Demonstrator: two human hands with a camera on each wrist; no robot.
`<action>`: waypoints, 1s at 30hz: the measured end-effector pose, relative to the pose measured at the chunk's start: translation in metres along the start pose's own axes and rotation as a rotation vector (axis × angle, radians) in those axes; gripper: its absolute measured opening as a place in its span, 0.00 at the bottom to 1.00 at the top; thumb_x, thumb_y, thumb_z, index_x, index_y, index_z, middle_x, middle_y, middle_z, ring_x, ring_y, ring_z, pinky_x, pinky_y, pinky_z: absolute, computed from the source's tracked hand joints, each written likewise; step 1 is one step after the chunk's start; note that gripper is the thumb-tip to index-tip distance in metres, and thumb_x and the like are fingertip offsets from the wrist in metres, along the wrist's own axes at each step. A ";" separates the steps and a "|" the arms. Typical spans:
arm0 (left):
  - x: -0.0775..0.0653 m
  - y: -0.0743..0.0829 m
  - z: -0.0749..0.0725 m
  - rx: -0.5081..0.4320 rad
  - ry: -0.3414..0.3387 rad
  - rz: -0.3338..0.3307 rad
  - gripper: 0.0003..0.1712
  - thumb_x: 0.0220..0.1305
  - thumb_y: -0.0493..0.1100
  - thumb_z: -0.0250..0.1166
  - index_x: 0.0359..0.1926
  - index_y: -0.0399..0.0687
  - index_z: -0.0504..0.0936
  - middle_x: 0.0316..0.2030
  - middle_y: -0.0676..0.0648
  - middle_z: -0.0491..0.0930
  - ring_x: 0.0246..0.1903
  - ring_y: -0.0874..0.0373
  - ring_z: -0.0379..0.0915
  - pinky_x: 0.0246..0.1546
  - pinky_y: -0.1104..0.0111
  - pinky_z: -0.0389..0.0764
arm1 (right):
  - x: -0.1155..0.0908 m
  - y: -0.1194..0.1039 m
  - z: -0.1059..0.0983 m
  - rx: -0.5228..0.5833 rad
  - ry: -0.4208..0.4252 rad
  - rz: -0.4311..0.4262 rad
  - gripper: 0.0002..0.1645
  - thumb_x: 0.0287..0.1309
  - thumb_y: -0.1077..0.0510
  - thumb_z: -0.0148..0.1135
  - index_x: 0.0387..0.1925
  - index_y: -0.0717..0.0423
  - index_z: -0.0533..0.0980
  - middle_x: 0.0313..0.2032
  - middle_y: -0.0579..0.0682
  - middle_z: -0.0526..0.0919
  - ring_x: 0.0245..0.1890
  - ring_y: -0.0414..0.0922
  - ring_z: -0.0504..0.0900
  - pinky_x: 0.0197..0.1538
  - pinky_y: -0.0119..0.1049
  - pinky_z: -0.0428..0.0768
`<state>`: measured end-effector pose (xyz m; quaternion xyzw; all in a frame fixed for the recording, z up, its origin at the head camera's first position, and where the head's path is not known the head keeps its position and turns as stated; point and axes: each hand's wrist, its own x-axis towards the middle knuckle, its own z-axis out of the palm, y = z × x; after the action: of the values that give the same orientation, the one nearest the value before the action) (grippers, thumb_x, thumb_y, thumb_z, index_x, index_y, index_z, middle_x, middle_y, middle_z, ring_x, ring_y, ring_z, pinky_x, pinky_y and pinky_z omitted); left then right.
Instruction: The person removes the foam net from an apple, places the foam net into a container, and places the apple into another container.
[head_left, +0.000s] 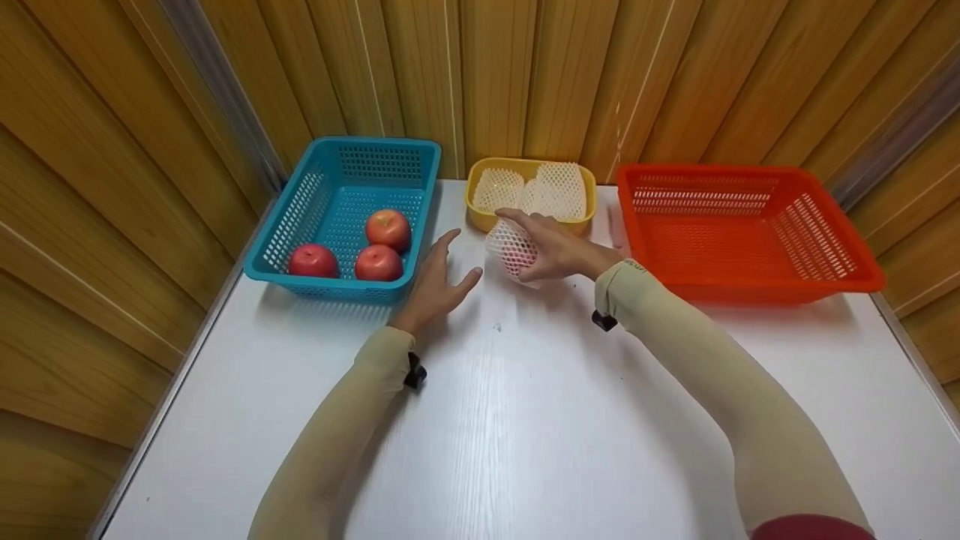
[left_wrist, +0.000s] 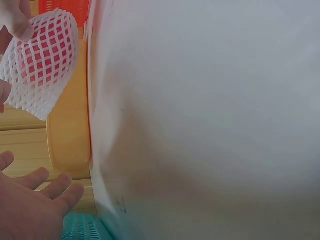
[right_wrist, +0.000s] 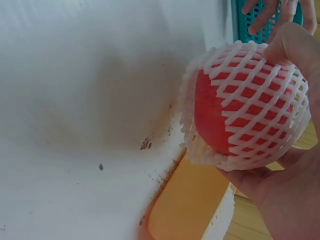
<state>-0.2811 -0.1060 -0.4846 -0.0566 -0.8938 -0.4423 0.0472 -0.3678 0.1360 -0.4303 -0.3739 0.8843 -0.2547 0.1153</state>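
Note:
My right hand point(head_left: 555, 247) grips a red apple point(right_wrist: 212, 112) wrapped in a white foam net sleeve point(right_wrist: 260, 110), in front of the yellow basket. In the right wrist view thumb and fingers curl round the netted fruit, and part of its red skin shows bare at the sleeve's open end. My left hand point(head_left: 436, 289) holds nothing; its fingers are spread, thumb apart, beside the right wall of the blue basket point(head_left: 337, 286). A gap separates it from the netted apple. In the left wrist view the left hand's fingers point(left_wrist: 55, 187) reach out below the sleeve.
Three red apples point(head_left: 379, 262) lie in the blue basket. Several white foam nets point(head_left: 559, 191) fill the small yellow basket point(head_left: 480, 217) at the back. An orange-red basket point(head_left: 750, 289) stands on the right of the white table point(head_left: 480, 450). Wood-patterned walls point(head_left: 495, 82) enclose the back and sides.

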 end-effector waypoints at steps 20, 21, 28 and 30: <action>0.001 0.000 0.001 0.053 0.013 -0.011 0.46 0.68 0.54 0.68 0.79 0.52 0.55 0.78 0.45 0.58 0.75 0.45 0.58 0.72 0.49 0.64 | 0.005 0.003 0.018 0.011 -0.045 -0.074 0.62 0.52 0.50 0.78 0.80 0.44 0.50 0.74 0.54 0.62 0.70 0.54 0.64 0.75 0.57 0.61; 0.001 0.000 0.002 0.052 0.014 -0.014 0.46 0.68 0.54 0.68 0.79 0.52 0.55 0.78 0.45 0.57 0.75 0.45 0.58 0.72 0.48 0.64 | 0.005 0.003 0.018 0.014 -0.047 -0.069 0.62 0.52 0.50 0.78 0.80 0.43 0.49 0.75 0.54 0.62 0.71 0.53 0.63 0.75 0.57 0.60; 0.000 0.000 0.002 0.055 0.010 -0.028 0.47 0.68 0.55 0.68 0.80 0.53 0.54 0.78 0.45 0.57 0.75 0.45 0.57 0.72 0.48 0.64 | 0.002 0.007 0.019 0.049 -0.079 -0.030 0.64 0.53 0.51 0.78 0.81 0.38 0.47 0.74 0.53 0.61 0.70 0.52 0.63 0.75 0.57 0.60; 0.001 0.000 0.002 0.054 0.006 -0.031 0.47 0.68 0.55 0.67 0.80 0.54 0.54 0.78 0.46 0.57 0.75 0.46 0.57 0.72 0.49 0.64 | 0.000 0.008 0.020 0.060 -0.083 -0.020 0.64 0.52 0.52 0.79 0.81 0.39 0.47 0.73 0.54 0.61 0.70 0.53 0.63 0.75 0.57 0.60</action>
<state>-0.2822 -0.1041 -0.4860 -0.0400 -0.9061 -0.4188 0.0446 -0.3654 0.1335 -0.4515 -0.3893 0.8669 -0.2667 0.1604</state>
